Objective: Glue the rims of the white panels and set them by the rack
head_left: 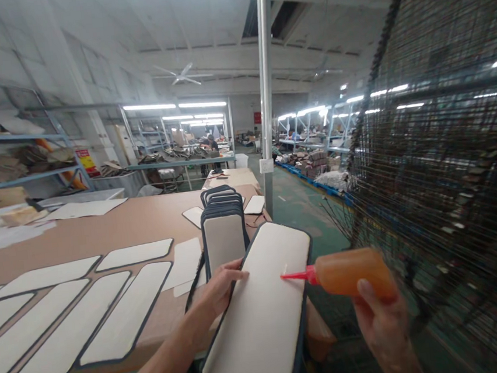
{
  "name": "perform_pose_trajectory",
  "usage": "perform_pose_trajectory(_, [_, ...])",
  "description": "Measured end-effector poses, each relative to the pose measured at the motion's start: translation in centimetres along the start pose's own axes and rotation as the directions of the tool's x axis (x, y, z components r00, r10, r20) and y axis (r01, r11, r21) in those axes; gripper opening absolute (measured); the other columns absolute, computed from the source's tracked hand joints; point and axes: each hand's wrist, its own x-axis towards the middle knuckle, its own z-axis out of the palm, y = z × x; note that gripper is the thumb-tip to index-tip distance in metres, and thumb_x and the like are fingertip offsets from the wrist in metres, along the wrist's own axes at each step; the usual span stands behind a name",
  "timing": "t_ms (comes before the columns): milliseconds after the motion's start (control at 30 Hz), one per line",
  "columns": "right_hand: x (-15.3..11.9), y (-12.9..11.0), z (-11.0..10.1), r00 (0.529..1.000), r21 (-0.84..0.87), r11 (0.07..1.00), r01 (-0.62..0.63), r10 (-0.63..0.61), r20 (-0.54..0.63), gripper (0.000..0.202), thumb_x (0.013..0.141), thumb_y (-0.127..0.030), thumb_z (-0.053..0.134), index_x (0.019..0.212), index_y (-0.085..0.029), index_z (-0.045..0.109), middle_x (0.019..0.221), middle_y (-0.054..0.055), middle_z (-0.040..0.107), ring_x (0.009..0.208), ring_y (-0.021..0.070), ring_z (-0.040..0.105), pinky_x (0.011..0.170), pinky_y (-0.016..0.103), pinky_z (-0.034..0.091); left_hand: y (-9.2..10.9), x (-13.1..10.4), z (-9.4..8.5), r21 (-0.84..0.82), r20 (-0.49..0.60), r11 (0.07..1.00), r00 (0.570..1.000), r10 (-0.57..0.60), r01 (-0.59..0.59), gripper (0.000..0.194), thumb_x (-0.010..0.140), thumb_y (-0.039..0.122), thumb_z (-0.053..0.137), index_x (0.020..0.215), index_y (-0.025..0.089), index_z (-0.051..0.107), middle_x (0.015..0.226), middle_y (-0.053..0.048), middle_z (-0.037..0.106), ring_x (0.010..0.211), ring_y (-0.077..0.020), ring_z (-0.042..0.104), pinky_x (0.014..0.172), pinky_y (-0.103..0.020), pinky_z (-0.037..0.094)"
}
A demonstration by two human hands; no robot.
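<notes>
My left hand grips the left edge of a long white panel with a dark rim, its thumb lying on the white face. The panel is tilted in front of me. Closed around a squeeze bottle of amber liquid is my right hand. The bottle lies nearly level, and its red nozzle points left over the panel's face, at or just above the surface; contact cannot be made out. Behind the panel stands a stack of similar dark-rimmed panels.
Several dark-rimmed white panels lie on the brown table at left. Loose white sheets lie near the stack. A metal pole rises beyond the table's right corner. A tall wire rack stands at right.
</notes>
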Motion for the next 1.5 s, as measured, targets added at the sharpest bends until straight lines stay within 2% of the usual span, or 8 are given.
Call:
perform_pose_trajectory(167, [-5.1,1.1,-1.3,0.982,-0.137,0.977,-0.161,0.172,0.080,0.070,0.059,-0.038,0.073,0.121,-0.021,0.045,0.105,0.010,0.063,0.091,0.0248,0.061,0.072,0.031,0.052,0.0,0.4,-0.8,0.012,0.030,1.000,0.999,-0.013,0.012,0.055,0.049,0.007,0.062,0.104,0.011,0.064,0.088,-0.009,0.071,0.072,-0.0232,0.064,0.064,-0.030,0.048])
perform_pose_trajectory(433, [1.7,-0.7,3.1,0.997,-0.039,0.997,0.059,-0.061,-0.051,0.071,0.049,-0.037,0.077,0.113,-0.023,0.049,0.113,0.007,0.055,0.092,0.0183,0.056,0.088,0.033,0.044,0.3,-0.4,-0.8,0.045,0.159,0.999,0.987,0.014,-0.021,0.050,0.052,0.008,0.060,0.101,0.012,0.066,0.089,-0.008,0.070,0.070,-0.0213,0.063,0.066,-0.029,0.047])
perform_pose_trajectory(667, [-4.6,1.6,1.7,0.981,-0.149,0.981,-0.127,0.146,0.126,0.072,0.054,-0.037,0.075,0.118,-0.019,0.049,0.110,0.012,0.060,0.093,0.0268,0.060,0.076,0.035,0.050,0.3,0.7,-2.1,0.104,0.138,0.993,0.989,0.049,-0.063,0.048,0.052,0.008,0.057,0.098,0.011,0.068,0.089,-0.008,0.070,0.070,-0.0206,0.062,0.064,-0.028,0.046])
perform_pose_trajectory(767, [-3.7,1.0,2.1,0.994,-0.189,0.982,-0.028,0.048,0.103,0.074,0.053,-0.035,0.076,0.120,-0.021,0.047,0.111,0.010,0.059,0.096,0.0254,0.059,0.082,0.036,0.048,0.5,0.7,-2.8,0.112,0.173,0.991,0.984,0.049,-0.069,0.049,0.052,0.008,0.057,0.099,0.012,0.068,0.087,-0.007,0.070,0.066,-0.0189,0.061,0.062,-0.027,0.045])
perform_pose_trajectory(900, [-0.7,0.1,2.9,0.975,-0.231,0.962,0.143,-0.177,-0.133,0.068,0.054,-0.040,0.075,0.114,-0.019,0.052,0.107,0.008,0.059,0.093,0.0202,0.057,0.086,0.032,0.045,1.0,1.0,-3.4,0.048,0.235,0.998,0.972,0.018,-0.031,0.048,0.051,0.007,0.059,0.098,0.014,0.068,0.086,-0.006,0.070,0.069,-0.0183,0.061,0.063,-0.025,0.045])
perform_pose_trajectory(1100, [-4.6,2.7,2.7,0.999,-0.180,0.983,-0.038,0.036,-0.010,0.062,0.056,-0.032,0.076,0.112,-0.019,0.053,0.093,0.007,0.065,0.079,0.0208,0.062,0.070,0.030,0.053,0.6,2.8,-4.8,-0.002,0.244,0.999,0.969,-0.035,0.037,0.052,0.051,0.011,0.066,0.103,0.012,0.066,0.079,-0.008,0.070,0.060,-0.0200,0.062,0.057,-0.028,0.045])
perform_pose_trajectory(1333, [-2.5,2.1,5.1,0.981,-0.145,0.982,0.120,-0.139,-0.132,0.071,0.053,-0.036,0.076,0.117,-0.021,0.049,0.112,0.008,0.060,0.092,0.0210,0.060,0.080,0.031,0.049,1.3,3.1,-5.9,-0.025,0.315,0.999,0.949,-0.014,0.023,0.050,0.053,0.013,0.066,0.103,0.014,0.067,0.082,-0.008,0.070,0.069,-0.0223,0.064,0.062,-0.028,0.045])
perform_pose_trajectory(1500, [-5.0,5.8,4.2,1.000,-0.132,0.991,-0.017,0.015,-0.012,0.063,0.054,-0.043,0.074,0.111,-0.021,0.054,0.098,0.009,0.066,0.087,0.0270,0.063,0.070,0.033,0.053,0.2,5.1,-6.1,0.034,0.345,0.999,0.939,0.002,-0.014,0.049,0.052,0.015,0.065,0.100,0.016,0.069,0.083,-0.007,0.070,0.077,-0.0252,0.063,0.063,-0.028,0.044])
